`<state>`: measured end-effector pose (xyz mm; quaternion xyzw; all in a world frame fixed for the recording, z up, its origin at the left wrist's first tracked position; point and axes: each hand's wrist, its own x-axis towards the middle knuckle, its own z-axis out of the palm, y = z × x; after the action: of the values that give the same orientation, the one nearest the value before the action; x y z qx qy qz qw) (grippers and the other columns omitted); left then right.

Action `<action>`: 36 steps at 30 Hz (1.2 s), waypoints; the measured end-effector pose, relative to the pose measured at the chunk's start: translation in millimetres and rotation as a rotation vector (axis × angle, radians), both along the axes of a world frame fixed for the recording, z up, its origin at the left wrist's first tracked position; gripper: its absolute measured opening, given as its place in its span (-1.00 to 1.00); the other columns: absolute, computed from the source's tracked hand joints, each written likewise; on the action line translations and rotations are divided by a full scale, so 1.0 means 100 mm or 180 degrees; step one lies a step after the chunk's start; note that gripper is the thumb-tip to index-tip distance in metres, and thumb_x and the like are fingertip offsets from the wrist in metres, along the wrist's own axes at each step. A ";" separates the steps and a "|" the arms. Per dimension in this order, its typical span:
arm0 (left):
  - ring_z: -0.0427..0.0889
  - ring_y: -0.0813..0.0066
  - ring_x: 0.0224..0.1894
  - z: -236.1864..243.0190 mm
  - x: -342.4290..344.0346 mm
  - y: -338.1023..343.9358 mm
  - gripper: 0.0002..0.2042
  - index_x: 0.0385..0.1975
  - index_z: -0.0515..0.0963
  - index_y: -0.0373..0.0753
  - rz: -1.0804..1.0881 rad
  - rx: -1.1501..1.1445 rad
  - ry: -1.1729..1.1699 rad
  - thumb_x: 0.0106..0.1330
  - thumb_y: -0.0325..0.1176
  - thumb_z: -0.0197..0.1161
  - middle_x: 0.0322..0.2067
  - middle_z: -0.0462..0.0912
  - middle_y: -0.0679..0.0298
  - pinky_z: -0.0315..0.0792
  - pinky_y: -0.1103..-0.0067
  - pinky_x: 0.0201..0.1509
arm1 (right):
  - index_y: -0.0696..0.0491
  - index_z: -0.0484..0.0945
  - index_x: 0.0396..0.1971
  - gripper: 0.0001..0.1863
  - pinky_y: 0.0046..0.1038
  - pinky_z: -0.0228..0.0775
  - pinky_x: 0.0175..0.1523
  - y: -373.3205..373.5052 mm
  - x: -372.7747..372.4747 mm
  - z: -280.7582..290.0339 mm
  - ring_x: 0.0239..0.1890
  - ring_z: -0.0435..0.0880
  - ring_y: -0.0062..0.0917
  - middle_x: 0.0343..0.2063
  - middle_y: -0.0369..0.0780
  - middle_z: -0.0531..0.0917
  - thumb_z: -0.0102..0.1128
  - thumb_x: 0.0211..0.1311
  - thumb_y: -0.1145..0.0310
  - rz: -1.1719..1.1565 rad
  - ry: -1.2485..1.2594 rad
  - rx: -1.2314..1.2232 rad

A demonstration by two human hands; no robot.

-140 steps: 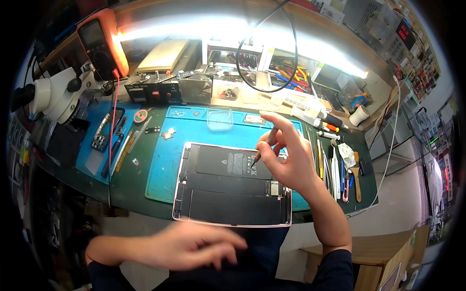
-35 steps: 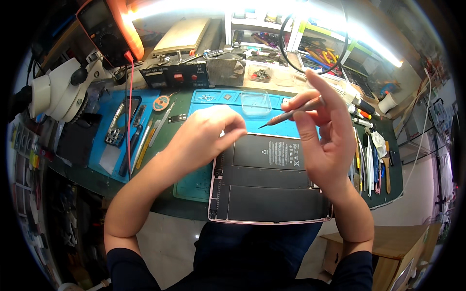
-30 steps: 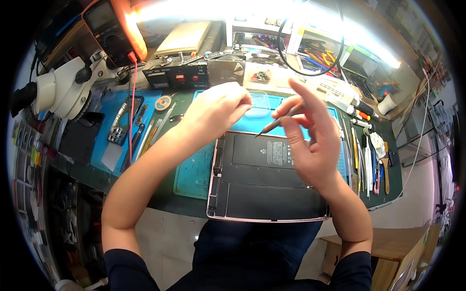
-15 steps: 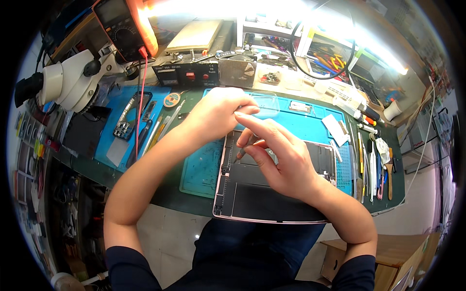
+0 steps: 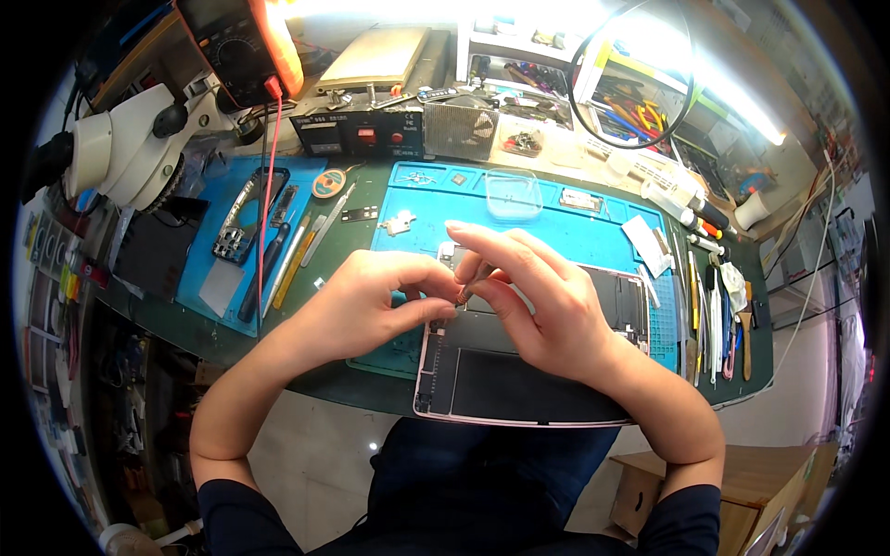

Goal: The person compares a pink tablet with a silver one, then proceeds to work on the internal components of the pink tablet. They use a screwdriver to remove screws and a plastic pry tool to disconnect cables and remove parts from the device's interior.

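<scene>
An opened tablet (image 5: 538, 378) with dark inner parts and a pinkish rim lies at the mat's near edge. Above its left part my right hand (image 5: 552, 310) is closed on a small screwdriver (image 5: 464, 295), whose copper-coloured grip shows between thumb and fingers. My left hand (image 5: 375, 298) comes in over the tablet's left edge, thumb and forefinger pinched close to the screwdriver's lower end. Whatever lies between those left fingertips is too small to make out. Both hands hide the tablet's upper left area.
A blue work mat (image 5: 436, 202) carries a clear plastic box (image 5: 514, 196) and small metal parts. Tweezers, brushes and pens line the right side. At the left stand a microscope (image 5: 120, 153), a phone frame (image 5: 243, 218) and several slim tools; a multimeter (image 5: 227, 51) leans behind.
My left hand has come down and nearer from above the tablet's top edge to the screwdriver's lower end. My right hand keeps the screwdriver and has shifted only slightly.
</scene>
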<state>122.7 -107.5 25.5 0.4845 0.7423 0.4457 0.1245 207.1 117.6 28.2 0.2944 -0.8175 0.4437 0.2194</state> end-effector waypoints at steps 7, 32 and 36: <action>0.80 0.43 -0.32 -0.07 0.02 0.03 -0.88 -0.18 0.73 -0.30 0.0174 0.0184 0.0065 0.36 -0.44 0.45 -0.36 0.80 0.20 0.62 0.53 -0.22 | 0.15 0.51 0.35 -0.41 -0.42 0.67 -0.10 -0.01 0.01 0.02 -0.18 0.75 -0.41 -0.20 -0.15 0.72 0.19 0.31 0.73 -0.0055 0.0034 0.0090; 0.84 0.37 -0.20 -0.02 0.05 0.00 -0.85 -0.13 0.73 -0.35 0.0257 -0.0071 0.0170 0.35 -0.49 0.44 -0.28 0.82 0.14 0.66 0.52 -0.13 | 0.08 0.59 0.28 -0.47 -0.33 0.64 -0.09 -0.02 0.01 0.01 -0.20 0.73 -0.30 -0.20 -0.14 0.68 0.29 0.28 0.63 0.0065 0.0183 0.0098; 0.84 0.28 -0.21 0.00 0.04 -0.01 -0.80 -0.11 0.71 -0.37 0.0274 -0.0039 0.0179 0.33 -0.47 0.46 -0.27 0.82 0.11 0.66 0.46 -0.10 | -0.01 0.67 0.22 -0.47 -0.34 0.62 -0.12 -0.03 -0.01 0.06 -0.20 0.70 -0.33 -0.23 -0.20 0.66 0.47 0.20 0.49 -0.0139 0.0565 0.0224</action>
<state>126.7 -108.2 25.1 0.4637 0.7685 0.4322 0.0872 206.4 114.2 34.6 0.3222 -0.8161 0.3820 0.2901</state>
